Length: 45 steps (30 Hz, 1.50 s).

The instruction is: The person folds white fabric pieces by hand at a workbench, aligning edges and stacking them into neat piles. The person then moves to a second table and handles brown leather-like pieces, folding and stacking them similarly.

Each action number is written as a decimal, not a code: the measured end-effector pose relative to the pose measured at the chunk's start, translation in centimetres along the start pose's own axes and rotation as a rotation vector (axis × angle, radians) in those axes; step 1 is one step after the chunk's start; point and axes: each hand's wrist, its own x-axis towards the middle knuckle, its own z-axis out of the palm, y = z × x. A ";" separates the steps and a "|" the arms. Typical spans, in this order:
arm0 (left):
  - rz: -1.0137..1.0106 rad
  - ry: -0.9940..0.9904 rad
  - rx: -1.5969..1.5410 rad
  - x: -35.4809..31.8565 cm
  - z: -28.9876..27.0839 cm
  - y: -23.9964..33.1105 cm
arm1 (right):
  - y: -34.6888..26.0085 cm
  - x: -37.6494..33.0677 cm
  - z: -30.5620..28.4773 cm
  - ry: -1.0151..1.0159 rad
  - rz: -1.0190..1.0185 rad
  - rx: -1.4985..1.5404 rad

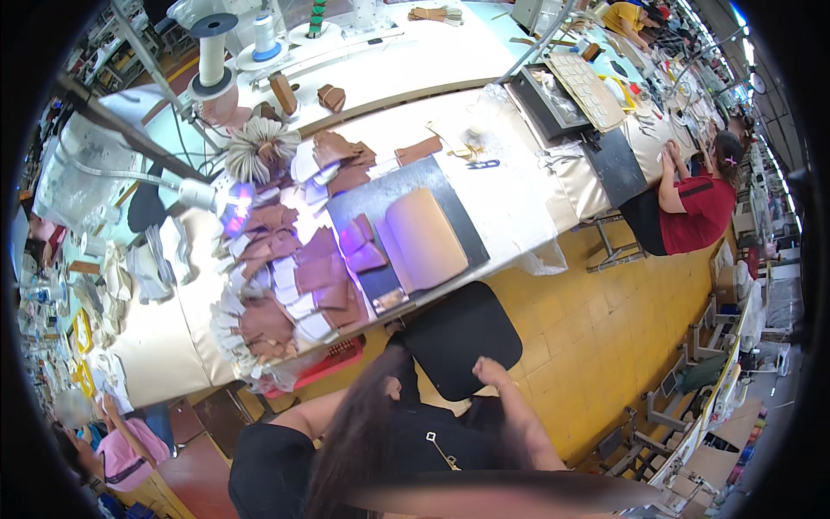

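Observation:
My right hand [491, 372] is closed, its fingers curled in, beside the near right edge of a black stool seat [465, 333]; whether anything is inside it does not show. Only a small part of my left hand [393, 388] can be seen at the seat's left, partly behind dark hair, and its fingers are hidden. Beyond the seat, on the bench, a brown sheet [424, 238] with a curled edge lies on a black board [477, 251]. Two small folded brown pieces [361, 244] lie to its left on the board.
Piles of brown and white cut pieces [322, 268] cover the bench left of the board. A lamp [197, 194] hangs over them. A red crate [333, 362] is under the bench. Snips [482, 164] and a black box [545, 97] lie farther right. A person in red [696, 212] works there.

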 end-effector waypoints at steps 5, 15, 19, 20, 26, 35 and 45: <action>0.080 -0.153 -0.010 1.3 -3.5 -1.5 | -5.7 7.5 -5.4 -0.050 -0.010 -0.070; -0.011 -0.008 -0.352 1.1 -4.8 -2.2 | -7.9 18.3 -4.2 -0.214 -0.013 -0.483; -0.132 0.143 -0.469 5.3 -2.9 -1.1 | -6.7 24.3 -3.0 0.062 -0.184 -0.464; -0.138 0.196 -0.446 6.3 -2.4 -0.5 | -6.8 25.7 -2.9 0.011 -0.202 -0.468; -0.394 0.398 -0.329 10.8 -5.1 4.2 | -5.9 32.2 -6.6 -0.119 -0.375 -0.446; -0.550 0.463 -0.187 13.2 -13.5 6.8 | -5.1 34.4 -12.1 -0.157 -0.464 -0.375; -0.604 0.503 -0.180 14.8 -14.4 5.9 | -5.1 35.6 -11.0 -0.201 -0.543 -0.362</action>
